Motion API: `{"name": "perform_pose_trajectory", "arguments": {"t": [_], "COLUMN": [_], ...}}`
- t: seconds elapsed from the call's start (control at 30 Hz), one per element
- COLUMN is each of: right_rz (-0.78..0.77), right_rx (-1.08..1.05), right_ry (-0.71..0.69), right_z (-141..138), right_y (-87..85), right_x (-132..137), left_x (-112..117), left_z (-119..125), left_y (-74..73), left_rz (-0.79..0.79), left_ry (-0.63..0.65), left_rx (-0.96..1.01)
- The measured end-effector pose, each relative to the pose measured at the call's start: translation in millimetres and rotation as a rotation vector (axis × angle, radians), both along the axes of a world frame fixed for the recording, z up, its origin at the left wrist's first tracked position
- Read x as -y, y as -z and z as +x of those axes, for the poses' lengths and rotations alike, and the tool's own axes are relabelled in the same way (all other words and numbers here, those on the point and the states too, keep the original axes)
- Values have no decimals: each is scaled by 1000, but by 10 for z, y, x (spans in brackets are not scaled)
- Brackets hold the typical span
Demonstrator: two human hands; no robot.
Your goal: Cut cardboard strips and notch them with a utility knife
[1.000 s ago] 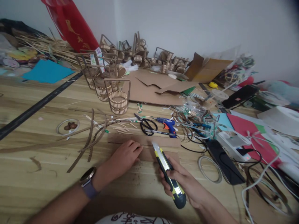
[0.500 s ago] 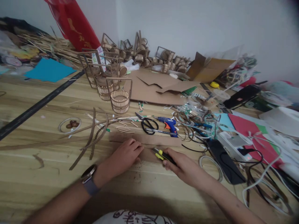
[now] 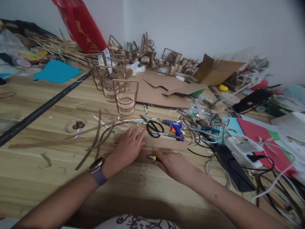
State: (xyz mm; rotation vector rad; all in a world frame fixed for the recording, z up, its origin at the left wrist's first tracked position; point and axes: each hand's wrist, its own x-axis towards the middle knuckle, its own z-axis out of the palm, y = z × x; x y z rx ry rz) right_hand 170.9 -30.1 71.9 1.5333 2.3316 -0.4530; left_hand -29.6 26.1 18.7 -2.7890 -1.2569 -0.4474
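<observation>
Your right hand (image 3: 175,165) is wrapped around the cutter (image 3: 154,158), palm down, hiding most of the handle, perhaps for firm control; the yellow nose points toward 9 o'clock. Whether its blade touches anything, you cannot tell from here. At 10 o'clock from the cutter, your left hand (image 3: 130,144) lies palm down, fingers slightly fanned, seemingly steadying the card (image 3: 164,143) under them. That card sits between 12 and 1 o'clock of the cutter: brown, flat, long and straight-edged.

Beyond it, the scissors (image 3: 149,123), with black looped handles, lie at 12 o'clock, and the blue plastic glue gun (image 3: 178,128) at 1 o'clock, likely kept within your reach. Farther, at 11 o'clock, stands a round, slatted bucket (image 3: 126,110) with a squared handle; at 12 o'clock, a cardboard sheet (image 3: 157,97) carries jagged offcuts.
</observation>
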Motion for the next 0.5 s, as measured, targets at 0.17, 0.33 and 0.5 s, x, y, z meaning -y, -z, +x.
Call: {"name": "perform_pose_trajectory", "arguments": {"t": [0.17, 0.33, 0.5], "right_rz": [-2, -5, -26], "right_rx": [25, 59, 57], "right_ry": [-17, -22, -18], "right_z": [-36, -61, -72], "right_y": [-34, -40, -59], "right_x": [0, -15, -22], "left_x": [-107, -141, -154], "left_z": [119, 215, 230], "left_y": [190, 261, 309], "left_rz": [26, -4, 4], "left_ry": [-7, -3, -23], "left_rx": [-2, -29, -33]}}
